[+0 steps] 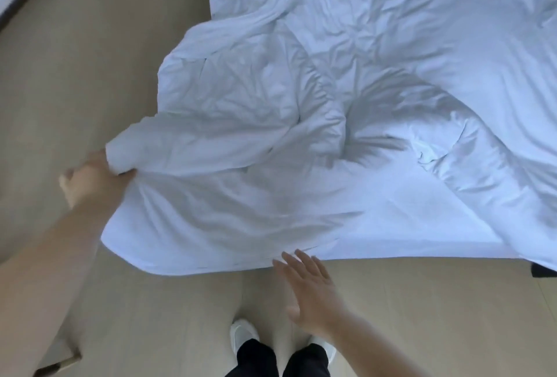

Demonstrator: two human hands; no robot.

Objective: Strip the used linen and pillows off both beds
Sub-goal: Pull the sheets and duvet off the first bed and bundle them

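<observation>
Crumpling duvet [301, 123] over tan floor [90, 60]

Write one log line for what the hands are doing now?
left hand: gripping white duvet corner | right hand: open, near duvet edge | duvet: crumpled

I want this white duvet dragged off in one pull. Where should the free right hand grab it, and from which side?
Grip the near hem of the duvet from below, near the open right hand. That edge hangs loose past the bed, and the left hand already bunches the left corner, so a second hold probably evens the pull.
</observation>
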